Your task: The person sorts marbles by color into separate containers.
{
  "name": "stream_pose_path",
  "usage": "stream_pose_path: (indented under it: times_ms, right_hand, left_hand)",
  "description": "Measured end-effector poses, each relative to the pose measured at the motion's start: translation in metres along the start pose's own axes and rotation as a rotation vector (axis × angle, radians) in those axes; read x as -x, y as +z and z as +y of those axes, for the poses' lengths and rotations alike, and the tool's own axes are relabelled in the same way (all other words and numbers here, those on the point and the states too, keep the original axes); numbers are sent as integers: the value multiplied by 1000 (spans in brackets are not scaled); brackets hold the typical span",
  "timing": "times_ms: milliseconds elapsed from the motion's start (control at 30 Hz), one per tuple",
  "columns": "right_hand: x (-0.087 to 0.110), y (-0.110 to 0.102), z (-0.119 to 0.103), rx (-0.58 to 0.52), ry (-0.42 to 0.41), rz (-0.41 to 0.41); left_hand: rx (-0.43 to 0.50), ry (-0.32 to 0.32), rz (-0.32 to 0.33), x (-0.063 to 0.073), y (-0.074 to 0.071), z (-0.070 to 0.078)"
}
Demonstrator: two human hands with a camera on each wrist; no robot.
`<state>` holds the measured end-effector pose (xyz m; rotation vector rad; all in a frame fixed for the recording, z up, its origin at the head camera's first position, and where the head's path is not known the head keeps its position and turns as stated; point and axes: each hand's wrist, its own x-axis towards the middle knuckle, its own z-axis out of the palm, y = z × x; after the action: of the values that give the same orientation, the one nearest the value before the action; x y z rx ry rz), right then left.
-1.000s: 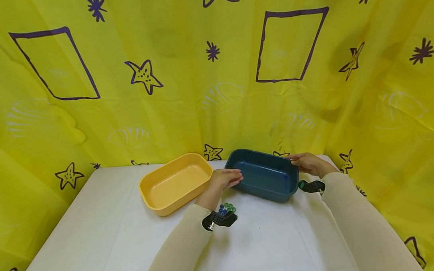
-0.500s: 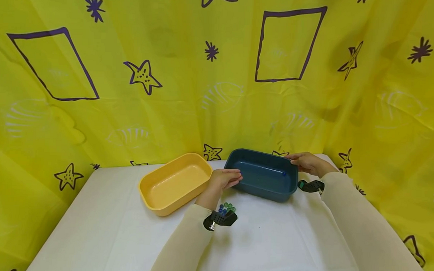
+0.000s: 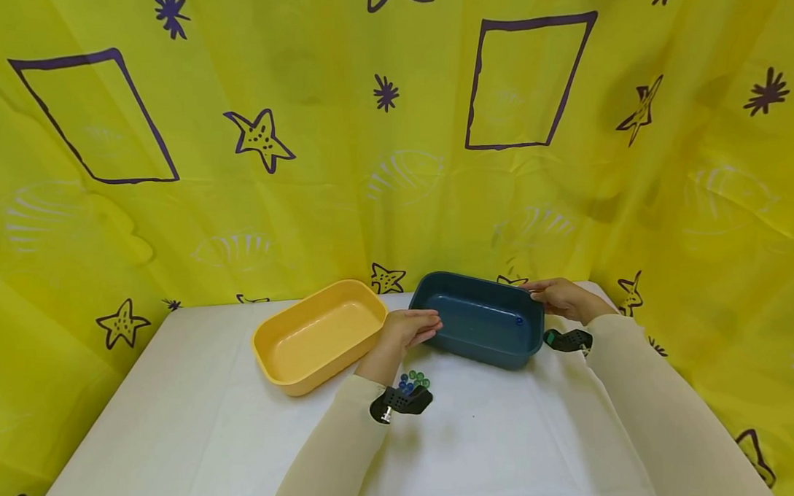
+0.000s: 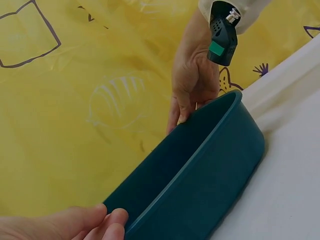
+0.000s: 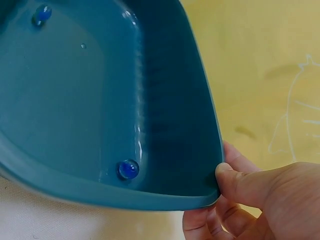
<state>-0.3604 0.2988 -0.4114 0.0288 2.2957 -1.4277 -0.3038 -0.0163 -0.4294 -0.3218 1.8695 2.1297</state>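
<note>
Teal tub (image 3: pixel 479 331) between two hands, two blue marbles (image 5: pixel 129 169) inside

The teal tub is at the back of the white-covered bench (image 3: pixel 488 455), right of centre, one of two tubs. The hands are well apart, one at each end of it. The left hand (image 3: pixel 407 327) grips the rim at the left end, its thumb and fingers close together there. The right hand (image 3: pixel 562 297) grips the far right corner, thumb on the rim and fingers around the outside.

Two blue marbles show on the tub's floor in the right wrist view: one close to the right end, near the gripped corner, the other well apart from it. Only one can be made out in the head view.

The yellow tub (image 3: pixel 318 336) sits at a slant to the left, its right end near the left hand. On the bench by the left wrist is a cluster of loose marbles (image 3: pixel 413 381), at least three blue and at least three green; one wrist camera partly hides them, so the full count cannot be told.

Two sleeves (image 3: pixel 334 450), both pale, carry two black wrist cameras (image 3: pixel 567 340), one each. Behind hangs a yellow curtain (image 3: pixel 326 202) with two large four-sided outlines.
</note>
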Motion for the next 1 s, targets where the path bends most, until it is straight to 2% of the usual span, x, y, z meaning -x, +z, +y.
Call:
stream_pose_path:
  times_ms: [267,467,667,833,1000]
  right_hand:
    - [-1,1,1,-2,5,6]
    - [0,1,-1,17,3,-1]
    - [0,2,-4,30,2,0]
    - [0,1,-4,35,12,1]
    - [2,2,-6,39,20,-1]
  left_hand:
    - [22,-13,-9,1,-2,0]
    - [71,0,-46,5,-8,-3]
    - [108,38,-100,13,-25,-11]
    - [107,19,-93,20,-39,-13]
    - [55,18,-87,29,-51,-16]
